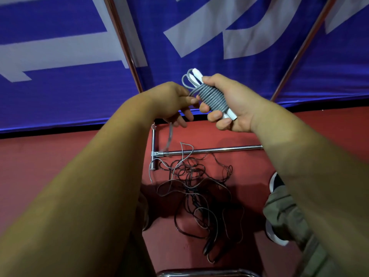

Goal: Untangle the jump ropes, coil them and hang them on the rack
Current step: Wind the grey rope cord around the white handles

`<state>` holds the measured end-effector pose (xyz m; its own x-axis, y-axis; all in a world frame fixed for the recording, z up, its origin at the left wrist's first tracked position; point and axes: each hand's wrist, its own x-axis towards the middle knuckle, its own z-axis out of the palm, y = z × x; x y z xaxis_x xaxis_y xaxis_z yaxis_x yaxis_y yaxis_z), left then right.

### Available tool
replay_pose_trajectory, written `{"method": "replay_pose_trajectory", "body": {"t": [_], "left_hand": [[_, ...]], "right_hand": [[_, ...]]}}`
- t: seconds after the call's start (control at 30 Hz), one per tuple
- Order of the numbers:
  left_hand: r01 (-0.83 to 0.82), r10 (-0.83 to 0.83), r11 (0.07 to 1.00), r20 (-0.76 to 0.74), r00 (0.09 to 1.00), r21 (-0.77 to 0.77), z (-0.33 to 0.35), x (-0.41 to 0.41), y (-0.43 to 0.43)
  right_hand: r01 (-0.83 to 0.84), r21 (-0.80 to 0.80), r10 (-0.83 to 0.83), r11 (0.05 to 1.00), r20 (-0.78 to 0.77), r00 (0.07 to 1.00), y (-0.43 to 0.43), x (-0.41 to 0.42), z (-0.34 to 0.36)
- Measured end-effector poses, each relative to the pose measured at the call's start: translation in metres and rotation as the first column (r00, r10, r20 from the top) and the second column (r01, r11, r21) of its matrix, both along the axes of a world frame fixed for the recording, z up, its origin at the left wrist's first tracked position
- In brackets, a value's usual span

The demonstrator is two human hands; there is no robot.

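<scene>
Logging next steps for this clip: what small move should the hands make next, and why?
Probably the left hand winds the loose tail it holds once more round the grey rope bundle in the right hand: that tail hangs unwound.

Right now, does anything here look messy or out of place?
Yes: a tangled heap of ropes sprawls on the red floor by the rack's chrome bar. The grey rope in the right hand is wound neatly round its white handles; the left hand pinches its free length.
</scene>
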<state>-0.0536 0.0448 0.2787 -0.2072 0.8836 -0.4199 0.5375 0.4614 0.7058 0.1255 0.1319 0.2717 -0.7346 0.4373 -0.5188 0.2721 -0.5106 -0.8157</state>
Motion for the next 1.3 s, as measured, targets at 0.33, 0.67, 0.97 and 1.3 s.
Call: {"method": "replay_pose_trajectory", "body": {"t": [0.33,0.67,0.97,1.3], "left_hand": [[0.263,-0.226,0.955,-0.235,0.945,0.137,0.011,-0.015,-0.002],[0.262,-0.183,0.946,-0.348,0.919,0.193,0.020,-0.006,0.004],[0.396,-0.313,0.918,-0.588,0.746,0.014,0.009,0.002,0.011],[0.152,-0.169,0.986,-0.478,0.862,-0.074,0.011,0.001,0.007]], "right_hand": [[-0.462,-0.169,0.462,0.871,-0.039,0.886,-0.003,0.010,0.010],[-0.458,-0.075,0.450,0.886,0.378,0.809,-0.007,0.000,-0.012],[-0.042,0.093,0.003,0.995,0.383,0.924,0.002,-0.006,-0.036],[0.037,0.149,-0.060,0.988,0.152,0.987,-0.003,-0.015,-0.026]]}}
